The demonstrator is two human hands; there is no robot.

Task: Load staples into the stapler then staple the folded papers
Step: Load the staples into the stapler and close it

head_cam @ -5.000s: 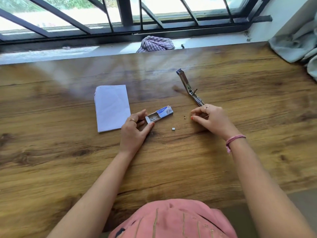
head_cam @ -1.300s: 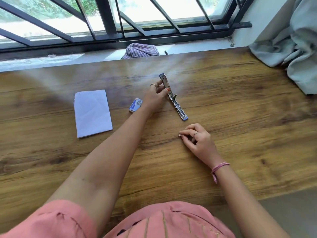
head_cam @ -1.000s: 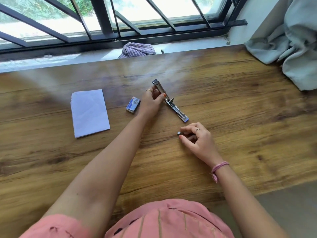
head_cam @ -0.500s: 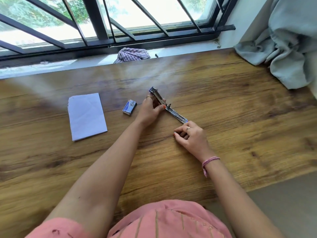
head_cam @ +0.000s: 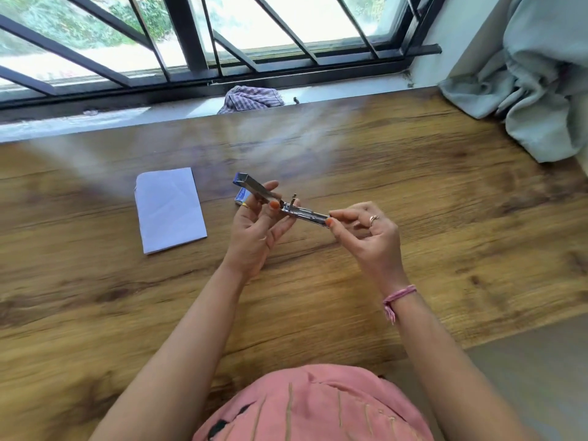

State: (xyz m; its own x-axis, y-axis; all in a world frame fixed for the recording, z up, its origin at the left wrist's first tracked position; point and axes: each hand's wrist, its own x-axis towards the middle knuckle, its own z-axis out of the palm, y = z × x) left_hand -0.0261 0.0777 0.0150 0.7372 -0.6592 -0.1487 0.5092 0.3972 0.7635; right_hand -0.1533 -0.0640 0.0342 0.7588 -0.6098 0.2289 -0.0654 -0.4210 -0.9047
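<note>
Left hand [head_cam: 254,230] is gripping the opened stapler [head_cam: 280,200] above the table [head_cam: 445,218]; right hand [head_cam: 366,230] is pinching at its channel tip, contents indiscernible. I am advising steadiness. Folded papers [head_cam: 170,210] are lying leftward.

Pink garment [head_cam: 318,405], wrist thread [head_cam: 399,296], perhaps rings [head_cam: 374,219].
</note>
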